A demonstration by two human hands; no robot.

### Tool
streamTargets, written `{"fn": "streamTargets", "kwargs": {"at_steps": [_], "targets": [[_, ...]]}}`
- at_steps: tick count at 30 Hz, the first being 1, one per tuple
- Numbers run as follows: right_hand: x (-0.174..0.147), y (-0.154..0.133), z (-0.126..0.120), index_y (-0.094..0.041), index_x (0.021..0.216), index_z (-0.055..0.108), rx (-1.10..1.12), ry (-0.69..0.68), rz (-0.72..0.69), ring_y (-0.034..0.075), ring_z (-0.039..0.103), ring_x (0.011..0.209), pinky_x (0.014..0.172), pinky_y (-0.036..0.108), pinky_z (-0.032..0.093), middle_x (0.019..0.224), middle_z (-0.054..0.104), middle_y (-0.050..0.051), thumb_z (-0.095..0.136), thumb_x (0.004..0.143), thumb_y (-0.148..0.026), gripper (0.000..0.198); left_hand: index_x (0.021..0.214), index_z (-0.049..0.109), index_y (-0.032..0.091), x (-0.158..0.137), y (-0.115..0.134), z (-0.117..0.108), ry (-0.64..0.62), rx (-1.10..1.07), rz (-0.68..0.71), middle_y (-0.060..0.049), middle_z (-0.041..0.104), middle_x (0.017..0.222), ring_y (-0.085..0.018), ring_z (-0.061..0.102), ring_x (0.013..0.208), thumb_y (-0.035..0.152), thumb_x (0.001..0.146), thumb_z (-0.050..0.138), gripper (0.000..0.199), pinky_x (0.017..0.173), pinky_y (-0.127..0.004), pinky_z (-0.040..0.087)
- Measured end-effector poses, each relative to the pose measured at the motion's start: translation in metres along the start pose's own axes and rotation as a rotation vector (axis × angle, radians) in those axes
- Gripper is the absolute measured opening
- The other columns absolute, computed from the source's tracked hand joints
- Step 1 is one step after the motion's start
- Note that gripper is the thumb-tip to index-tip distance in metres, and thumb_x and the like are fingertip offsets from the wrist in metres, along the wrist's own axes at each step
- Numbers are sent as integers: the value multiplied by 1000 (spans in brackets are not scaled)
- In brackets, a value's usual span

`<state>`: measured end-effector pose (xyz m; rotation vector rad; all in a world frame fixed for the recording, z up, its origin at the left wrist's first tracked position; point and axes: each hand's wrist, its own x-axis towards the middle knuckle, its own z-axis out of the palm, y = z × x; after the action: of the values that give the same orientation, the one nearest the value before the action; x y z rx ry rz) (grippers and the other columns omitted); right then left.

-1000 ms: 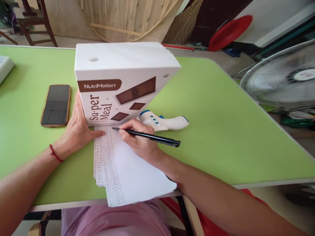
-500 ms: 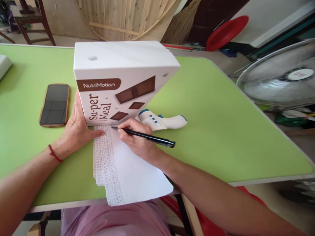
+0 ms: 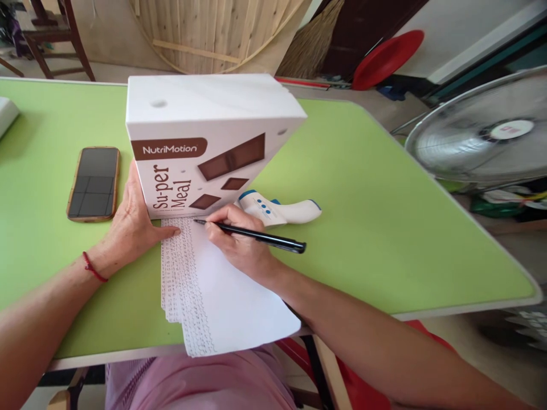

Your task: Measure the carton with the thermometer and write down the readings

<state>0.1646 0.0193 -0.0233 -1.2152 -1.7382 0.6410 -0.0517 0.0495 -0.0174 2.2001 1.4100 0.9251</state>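
In my right hand (image 3: 241, 242) is a black pen (image 3: 273, 239), its tip touching the top sheet of paper (image 3: 239, 307) close to the box's lower edge. Dense rows of handwriting cover the left strip of the fanned sheets. My left hand (image 3: 137, 219) rests against the left side of a white NutriMotion box (image 3: 213, 97), its thumb stretched over the written papers. Part of its fingers is hidden by the box, which stands upright on the far end of the sheets. A white and blue handheld thermometer (image 3: 280, 210) lies just beyond my right hand.
A smartphone (image 3: 94, 183) lies left of my left hand on the green table (image 3: 363, 199). Part of a white object (image 3: 6, 117) shows at the left edge. A large fan (image 3: 482, 128) stands off the table's right side, and a red basin (image 3: 387, 60) is behind.
The whole view has shifted slightly. The pen's back end has tipped up a little, with its tip at nearly the same place. My left hand stays put.
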Motion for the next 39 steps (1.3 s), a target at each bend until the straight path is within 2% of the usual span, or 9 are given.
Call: {"fn": "streamTargets", "kwargs": {"at_steps": [21, 32, 39], "targets": [[0, 2, -1, -23, 74, 55, -3, -17, -24, 11, 50, 49, 47, 23, 40, 57, 58, -5, 56, 82, -24, 9, 153, 23, 24, 1, 0, -1, -10, -19, -28, -16, 25, 161, -43, 20, 152, 23, 58, 89, 116, 124, -60, 24], [0, 3, 0, -23, 74, 55, -5, 21, -18, 11, 50, 50, 48, 23, 40, 58, 59, -5, 56, 82, -25, 8, 153, 18, 24, 1, 0, -1, -16, 16, -9, -17, 23, 161, -43, 19, 152, 24, 59, 89, 118, 124, -60, 26], [0, 2, 0, -23, 70, 52, 9, 9, -6, 9, 45, 47, 46, 23, 38, 55, 54, -6, 56, 79, -23, 9, 153, 22, 24, 1, 1, -2, -21, -5, -29, -16, 28, 158, -43, 21, 151, 24, 59, 88, 115, 123, -61, 26]]}}
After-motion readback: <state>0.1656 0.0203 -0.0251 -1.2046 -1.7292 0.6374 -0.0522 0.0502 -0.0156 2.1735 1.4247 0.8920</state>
